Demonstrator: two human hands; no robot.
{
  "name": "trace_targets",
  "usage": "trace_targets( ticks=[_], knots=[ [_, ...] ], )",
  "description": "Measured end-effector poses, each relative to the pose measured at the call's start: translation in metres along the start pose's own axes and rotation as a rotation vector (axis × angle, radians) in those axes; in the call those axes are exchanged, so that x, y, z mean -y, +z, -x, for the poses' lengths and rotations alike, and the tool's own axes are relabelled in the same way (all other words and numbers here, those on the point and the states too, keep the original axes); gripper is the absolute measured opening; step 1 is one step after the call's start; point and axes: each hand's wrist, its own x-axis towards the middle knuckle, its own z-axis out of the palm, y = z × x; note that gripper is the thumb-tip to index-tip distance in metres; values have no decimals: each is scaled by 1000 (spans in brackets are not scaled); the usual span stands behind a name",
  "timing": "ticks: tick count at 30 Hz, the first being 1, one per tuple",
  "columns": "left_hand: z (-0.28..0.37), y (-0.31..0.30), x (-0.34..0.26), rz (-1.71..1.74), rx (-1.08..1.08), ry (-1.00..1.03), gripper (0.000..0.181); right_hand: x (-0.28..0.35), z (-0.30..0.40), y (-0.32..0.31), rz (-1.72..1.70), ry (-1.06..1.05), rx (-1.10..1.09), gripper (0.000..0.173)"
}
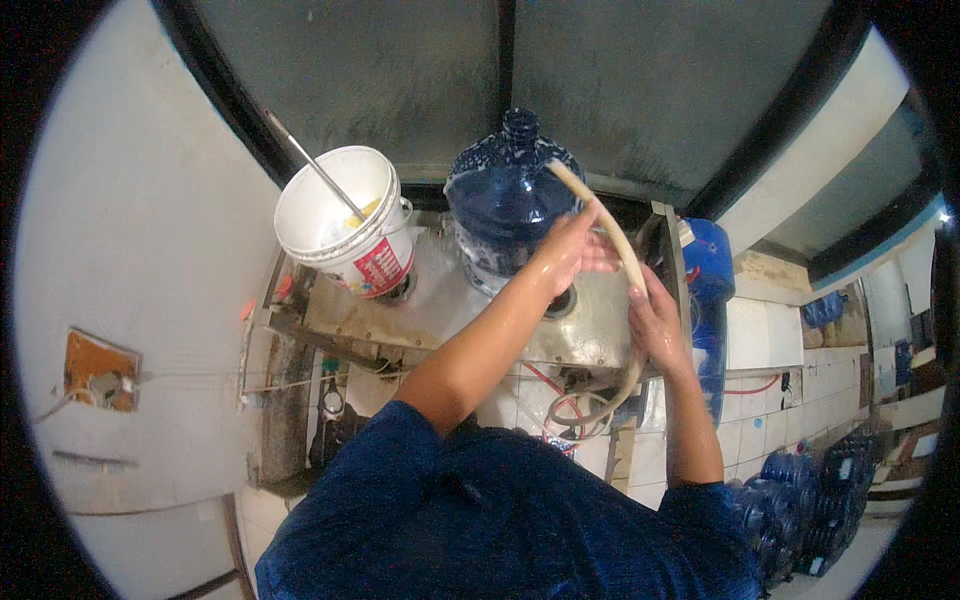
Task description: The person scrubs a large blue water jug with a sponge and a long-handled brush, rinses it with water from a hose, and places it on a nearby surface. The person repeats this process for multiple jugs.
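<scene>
A pale flexible hose (621,244) rises in an arc, its free end beside the shoulder of a large blue plastic water bottle (502,191). My right hand (658,319) grips the hose lower down. Higher up, my left hand (577,251) is against the hose with its thumb at the edge and its fingers stretched out; whether they close around it is unclear. Both hands look wet. The bottle stands upright, uncapped and streaked with suds, on a wet metal counter (375,319). My left forearm and hand hide part of its lower side.
Left of the bottle, a white plastic bucket (337,247) holds a metal-handled tool (326,176) with a yellow part. A blue container (709,262) stands beyond the counter's right end. Several blue bottles (802,487) sit on the floor at right. Hose loops hang below the counter.
</scene>
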Motion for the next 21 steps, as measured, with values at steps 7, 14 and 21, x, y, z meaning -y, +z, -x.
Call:
trace_targets(
  ticks=[7,14,21],
  knots=[
    [30,-92,-51,-373,-88,187,37,0,21,-11,164,-3,-184,45],
    [34,-170,-101,-363,-316,568,19,33,39,32,174,81,-226,53],
    [15,-166,-111,-409,-273,579,20,90,-8,55,202,3,-306,54]
  ],
)
